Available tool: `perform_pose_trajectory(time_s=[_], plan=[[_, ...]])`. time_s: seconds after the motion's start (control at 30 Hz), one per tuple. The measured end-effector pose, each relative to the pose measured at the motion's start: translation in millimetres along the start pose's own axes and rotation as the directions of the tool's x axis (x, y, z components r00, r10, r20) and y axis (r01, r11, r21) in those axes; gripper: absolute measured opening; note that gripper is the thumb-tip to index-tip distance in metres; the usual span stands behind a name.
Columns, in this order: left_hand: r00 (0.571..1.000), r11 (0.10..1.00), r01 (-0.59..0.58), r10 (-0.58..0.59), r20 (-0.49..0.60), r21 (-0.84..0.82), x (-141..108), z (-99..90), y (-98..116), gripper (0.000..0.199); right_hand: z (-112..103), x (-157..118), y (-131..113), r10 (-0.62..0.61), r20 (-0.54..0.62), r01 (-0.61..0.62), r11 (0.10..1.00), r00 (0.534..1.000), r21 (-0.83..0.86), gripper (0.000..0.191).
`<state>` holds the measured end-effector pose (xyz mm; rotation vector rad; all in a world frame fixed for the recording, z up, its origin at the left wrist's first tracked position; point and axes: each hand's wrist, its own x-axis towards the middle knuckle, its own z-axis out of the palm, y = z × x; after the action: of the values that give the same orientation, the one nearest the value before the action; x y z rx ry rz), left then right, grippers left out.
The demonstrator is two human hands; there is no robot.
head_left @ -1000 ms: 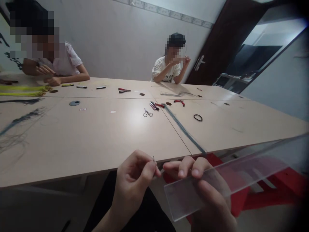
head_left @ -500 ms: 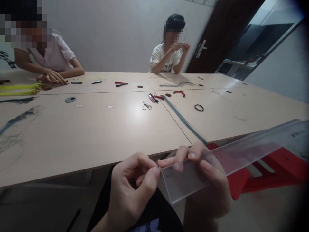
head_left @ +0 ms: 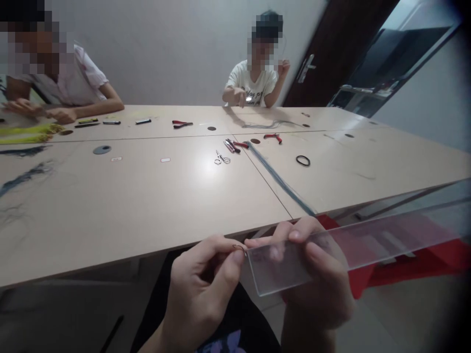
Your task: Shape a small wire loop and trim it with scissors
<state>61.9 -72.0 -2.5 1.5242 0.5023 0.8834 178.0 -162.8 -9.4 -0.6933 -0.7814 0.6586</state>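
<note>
The left hand (head_left: 204, 287) has its thumb and forefinger pinched together on a small dark loop (head_left: 240, 248), which looks like thin wire or cord, though it is too small to be sure. The right hand (head_left: 322, 277) is closed around a clear plastic strip (head_left: 279, 274), whose near end lies just beside the left fingertips; the strip slants away to the right, above a red stool (head_left: 358, 282). Both hands are in front of the near edge of the pale table (head_left: 165, 206).

On the table, a blue-grey strand bundle (head_left: 279, 179) runs from the near edge to a cluster of hand tools (head_left: 231, 146). Small silver scissors (head_left: 222, 158) lie near the cluster, left of it, and a black ring (head_left: 303, 161) lies to the right of the bundle. Further left are two small labels (head_left: 165, 160) and a grey disc (head_left: 102, 150).

Beyond them lie red-handled pliers (head_left: 181, 124) and, at the far left, yellow strands (head_left: 27, 133). Two people sit along the far side, one at left (head_left: 79, 81) with forearms on the table, one near the middle (head_left: 253, 88) with one hand raised.
</note>
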Motion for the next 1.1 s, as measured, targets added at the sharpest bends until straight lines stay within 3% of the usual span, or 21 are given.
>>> perform_pose_trajectory(time_s=[0.17, 0.33, 0.57, 0.83, 0.9, 1.1], plan=[[1.000, 1.000, 0.012, -0.012, 0.003, 0.019, 0, 3.1, 3, 0.016, 1, -4, -4, -0.005, -0.021, 0.005, 1.000, 1.000, -0.024, 0.015], [0.987, 0.996, 0.078, -0.073, -0.141, 0.034, -1, 3.4, 2, 0.016, 1, -8, -5, 0.012, 0.010, -0.011, 0.997, 1.000, -0.077, 0.015], [0.998, 0.997, 0.063, -0.063, -0.009, 0.042, 5, -9.8, -10, 0.021, 5, -10, 5, -0.054, -0.024, 0.052, 0.997, 0.998, -0.057, 0.018], [0.977, 0.948, 0.204, -0.213, -0.008, -0.245, 8, 0.2, -14, 0.020, 2, -8, 4, -0.032, 0.033, 0.036, 0.992, 0.999, -0.124, 0.017], [0.968, 0.918, 0.236, -0.250, -0.003, -0.318, 6, 2.5, -14, 0.019, 4, -9, 4, -0.027, 0.002, 0.027, 0.994, 1.000, -0.106, 0.016], [0.957, 0.883, 0.238, -0.285, -0.060, -0.405, 2, 6.1, -12, 0.018, 8, -9, 4, -0.011, 0.026, 0.013, 0.997, 1.000, -0.080, 0.015]])
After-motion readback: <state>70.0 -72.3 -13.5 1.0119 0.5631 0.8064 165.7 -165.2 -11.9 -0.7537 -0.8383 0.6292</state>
